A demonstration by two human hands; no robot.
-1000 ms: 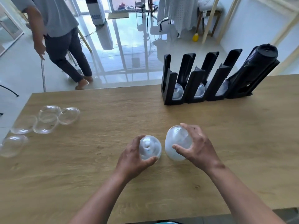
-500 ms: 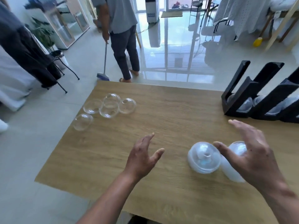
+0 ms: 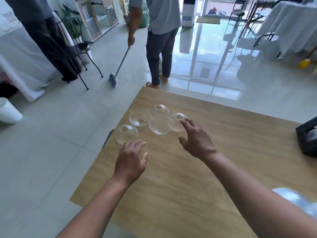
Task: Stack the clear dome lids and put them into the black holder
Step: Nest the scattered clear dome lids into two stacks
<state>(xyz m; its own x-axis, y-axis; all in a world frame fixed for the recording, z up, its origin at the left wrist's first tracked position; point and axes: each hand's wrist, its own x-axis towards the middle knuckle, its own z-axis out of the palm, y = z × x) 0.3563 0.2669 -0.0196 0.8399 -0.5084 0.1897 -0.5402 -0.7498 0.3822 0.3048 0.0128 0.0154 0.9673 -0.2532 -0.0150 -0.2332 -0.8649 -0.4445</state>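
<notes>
Several clear dome lids lie loose near the far left corner of the wooden table [image 3: 188,177]: one at the left edge [image 3: 126,133], one behind it [image 3: 139,117], a larger one in the middle [image 3: 159,123] and one to its right [image 3: 176,121]. My left hand [image 3: 131,161] hovers open just short of the left-edge lid. My right hand [image 3: 197,140] is open with its fingertips over the right-hand lid. A corner of the black holder [image 3: 307,140] shows at the right edge. A blurred stack of clear lids [image 3: 298,200] lies behind my right forearm.
The table's left edge and far corner are close to the lids. On the floor beyond, a person [image 3: 159,40] sweeps with a broom [image 3: 118,66]. Black wire chairs [image 3: 80,54] and cloth-covered tables stand further off.
The view has swung left, away from the holder. Both hands let go of the two lid stacks and moved to the loose lids at the table's far left corner.
</notes>
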